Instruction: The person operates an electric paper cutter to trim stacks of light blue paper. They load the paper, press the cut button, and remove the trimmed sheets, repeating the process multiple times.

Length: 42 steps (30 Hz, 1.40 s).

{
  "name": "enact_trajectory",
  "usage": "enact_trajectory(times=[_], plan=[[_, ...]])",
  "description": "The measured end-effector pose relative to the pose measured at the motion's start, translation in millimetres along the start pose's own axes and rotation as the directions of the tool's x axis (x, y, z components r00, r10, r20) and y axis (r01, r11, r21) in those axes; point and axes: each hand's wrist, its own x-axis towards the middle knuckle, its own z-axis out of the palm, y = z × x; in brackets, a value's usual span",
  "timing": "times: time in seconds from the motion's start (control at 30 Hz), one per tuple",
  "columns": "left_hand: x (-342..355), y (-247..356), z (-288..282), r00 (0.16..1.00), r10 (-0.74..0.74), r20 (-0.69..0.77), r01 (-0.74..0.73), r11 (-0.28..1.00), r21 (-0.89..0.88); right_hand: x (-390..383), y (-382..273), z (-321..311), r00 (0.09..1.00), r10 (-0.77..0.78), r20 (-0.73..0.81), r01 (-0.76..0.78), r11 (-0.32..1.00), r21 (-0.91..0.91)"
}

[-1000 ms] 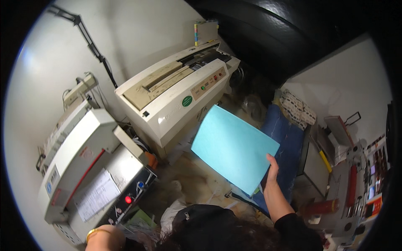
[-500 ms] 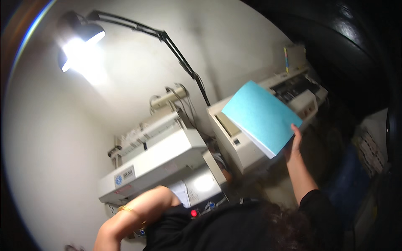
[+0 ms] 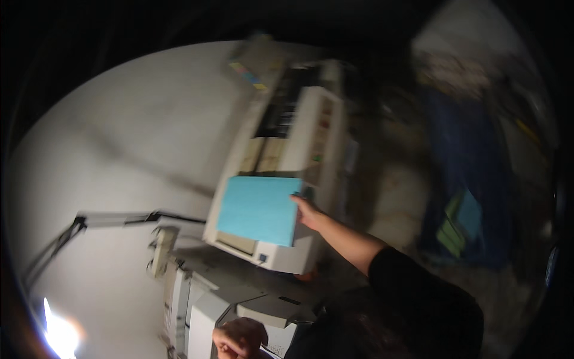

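A turquoise-covered booklet (image 3: pixel 260 209) is in my right hand (image 3: pixel 307 212), gripped at its right edge with the thumb on the cover. The fingers beneath are hidden. It is held over the near end of a long beige machine (image 3: pixel 287 254), which has a dark open channel toward its far end. My left hand (image 3: pixel 240 337) is low in the picture, beside a grey-white machine (image 3: pixel 203 317). Its fingers look curled in. What they hold, if anything, does not show.
A lamp (image 3: pixel 60 329) glares at lower left, its jointed black arm (image 3: pixel 119 220) running along the wall. A pale power strip (image 3: pixel 161 251) is near the machines. On the right lies a dark blue bag or cloth (image 3: pixel 466 155) with green (image 3: pixel 452 233) and light blue pieces on it.
The view has swung right and turned, bringing the long beige machine to the middle. The booklet stays in my right hand, now over that machine's near end. The lamp has shifted to the lower left.
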Motion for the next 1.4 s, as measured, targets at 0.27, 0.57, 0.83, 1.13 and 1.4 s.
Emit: enact_trajectory(times=[0.27,0.57,0.83,1.13,1.4], plan=[[72.5,-145.8,21.2,0.685,-0.675,-0.274,0.728,0.632,0.263,-164.5,-8.2,-243.1,0.921,-0.201,-0.333,0.185,0.979,-0.082],[141.0,-311.8,145.6,0.391,-0.914,-0.110,0.889,0.344,0.301,-387.4,57.3,-553.4,0.471,-0.090,-0.878,0.652,0.705,0.278],[133.8,-442.2,223.6,-0.033,-0.960,-0.277,0.947,-0.119,0.298,-393.3,40.2,-709.1,0.293,0.199,-0.935,0.729,0.586,0.353],[84.8,-510.9,204.7,-0.041,-0.966,-0.256,0.936,-0.127,0.330,-327.4,54.1,-862.9,0.352,0.197,-0.915,0.868,0.296,0.398],[120.6,-553.4,255.6,-0.236,-0.897,-0.374,0.926,-0.324,0.194,-321.1,-10.4,-857.3,0.040,0.395,-0.918,0.768,0.575,0.281]])
